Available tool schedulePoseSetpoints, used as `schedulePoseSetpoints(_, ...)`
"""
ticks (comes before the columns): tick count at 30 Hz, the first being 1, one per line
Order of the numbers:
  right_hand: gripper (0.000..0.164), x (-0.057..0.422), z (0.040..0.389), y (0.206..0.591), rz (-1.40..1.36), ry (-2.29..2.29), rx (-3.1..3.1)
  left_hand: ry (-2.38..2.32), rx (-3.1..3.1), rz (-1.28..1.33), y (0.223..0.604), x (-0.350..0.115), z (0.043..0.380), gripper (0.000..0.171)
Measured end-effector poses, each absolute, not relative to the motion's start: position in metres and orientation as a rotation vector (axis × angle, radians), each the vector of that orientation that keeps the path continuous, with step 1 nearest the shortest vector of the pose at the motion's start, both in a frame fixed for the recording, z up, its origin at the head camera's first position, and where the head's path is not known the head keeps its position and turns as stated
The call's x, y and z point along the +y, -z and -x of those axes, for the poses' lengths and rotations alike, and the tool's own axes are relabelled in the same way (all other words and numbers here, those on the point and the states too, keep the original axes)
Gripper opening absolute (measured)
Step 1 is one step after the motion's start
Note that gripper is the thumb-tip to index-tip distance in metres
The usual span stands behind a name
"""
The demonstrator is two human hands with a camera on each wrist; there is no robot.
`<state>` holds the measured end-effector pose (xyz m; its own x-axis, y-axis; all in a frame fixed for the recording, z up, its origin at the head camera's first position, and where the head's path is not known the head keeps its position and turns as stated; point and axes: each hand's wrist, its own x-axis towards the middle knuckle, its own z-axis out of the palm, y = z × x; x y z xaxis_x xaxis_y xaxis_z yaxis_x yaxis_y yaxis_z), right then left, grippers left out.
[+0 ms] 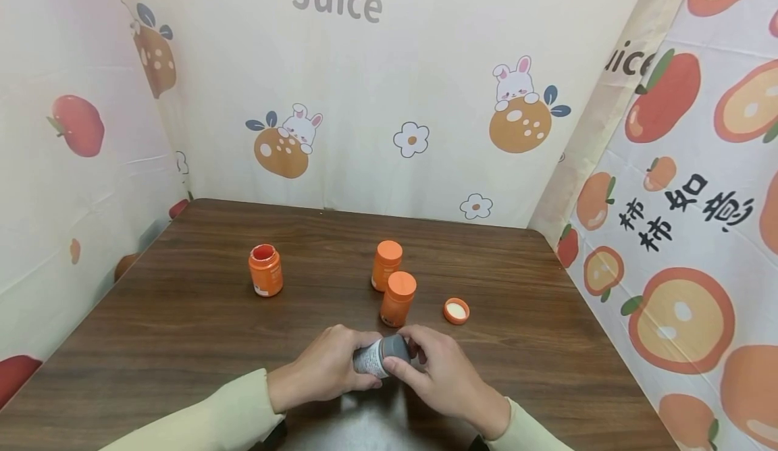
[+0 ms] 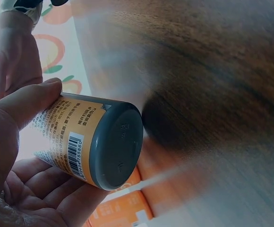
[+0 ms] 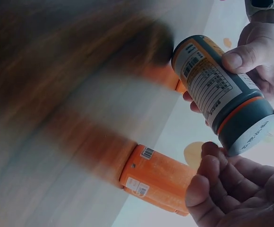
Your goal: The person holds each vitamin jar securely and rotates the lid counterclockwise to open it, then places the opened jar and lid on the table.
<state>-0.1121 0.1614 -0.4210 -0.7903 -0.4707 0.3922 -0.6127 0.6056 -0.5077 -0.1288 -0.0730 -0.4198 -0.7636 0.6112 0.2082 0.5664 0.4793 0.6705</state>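
My left hand (image 1: 328, 366) grips a dark grey bottle (image 1: 368, 360) around its body, thumb on one side and fingers on the other. The bottle lies tilted above the table, its dark cap (image 3: 246, 124) towards my right hand (image 1: 446, 373). Thumb and fingers of the right hand close about that cap. In the left wrist view the bottle's round base (image 2: 120, 146) faces the camera, beside a yellow-orange label with a barcode. Just beyond the hands stand two capped orange jars, a nearer one (image 1: 398, 302) and a farther one (image 1: 385, 265).
At the left an orange jar (image 1: 266, 275) stands uncapped, its red inside showing. An orange lid (image 1: 456, 311) lies upturned to the right, its pale inside up. The brown wooden table (image 1: 182, 329) meets fruit-printed cloth (image 1: 377, 100) at the back and sides.
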Motion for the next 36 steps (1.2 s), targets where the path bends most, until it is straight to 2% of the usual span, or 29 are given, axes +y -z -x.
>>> schedulePoseSetpoints(5, 0.026, 0.1602, 0.1132, 0.4210, -0.910, -1.016, -2.608, -1.161, 2.657, -1.059, 0.4204, -0.0726, 0.1288, 0.032)
schedulePoseSetpoints(14, 0.026, 0.1597, 0.1144, 0.4206, -0.952, -1.041, -2.589, -1.148, 2.654, -1.048, 0.4210, -0.0735, 0.1302, 0.037)
schedulePoseSetpoints(20, 0.029, 0.1603, 0.1147, 0.4200, -0.990, -1.005, -2.576, -1.123, 2.652, -1.045, 0.4210, -0.0743, 0.1318, 0.043)
schedulePoseSetpoints(36, 0.042, 0.1652, 0.1140, 0.4192, -1.093, -0.959, -2.525, -1.097, 2.632, -1.058, 0.4182, -0.0743, 0.1334, 0.040)
